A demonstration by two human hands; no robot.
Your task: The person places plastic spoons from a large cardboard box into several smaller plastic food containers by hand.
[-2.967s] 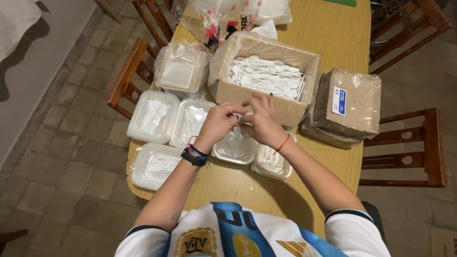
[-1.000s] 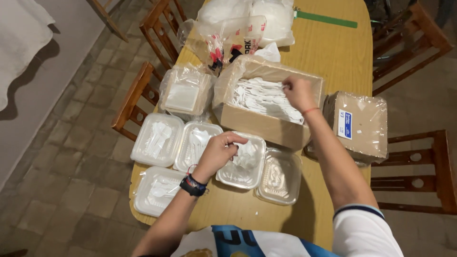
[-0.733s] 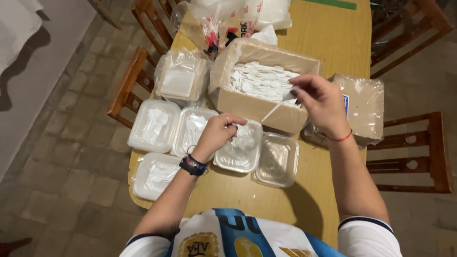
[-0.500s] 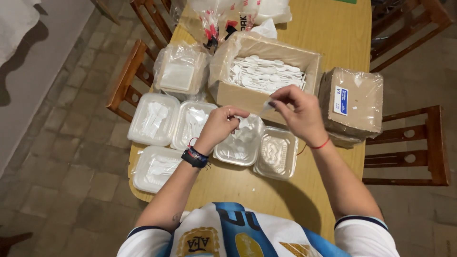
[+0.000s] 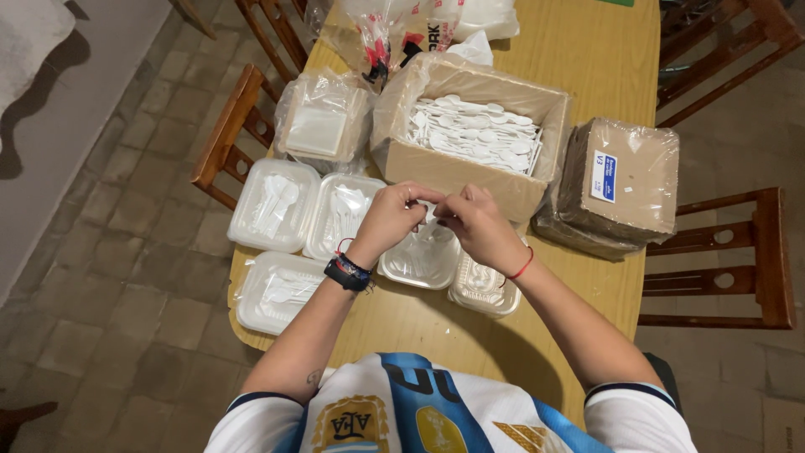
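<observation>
My left hand (image 5: 392, 220) and my right hand (image 5: 476, 225) meet over an open clear plastic container (image 5: 419, 262) on the wooden table (image 5: 587, 50). Both pinch a small white plastic utensil (image 5: 426, 211) between their fingertips. Just beyond the hands stands an open cardboard box (image 5: 470, 134) full of white plastic cutlery. A second open clear container (image 5: 481, 289) lies under my right wrist.
Three closed clear containers with cutlery inside (image 5: 273, 204) (image 5: 342, 215) (image 5: 277, 289) lie at the left. A bagged stack of lids (image 5: 323, 126) and plastic bags (image 5: 394, 29) sit behind. A wrapped brown packet (image 5: 620, 180) is at the right. Wooden chairs (image 5: 729, 260) (image 5: 226, 134) flank the table.
My right hand went to the cutlery box, took a white utensil and came back to my left hand over the open container. My left hand stayed there.
</observation>
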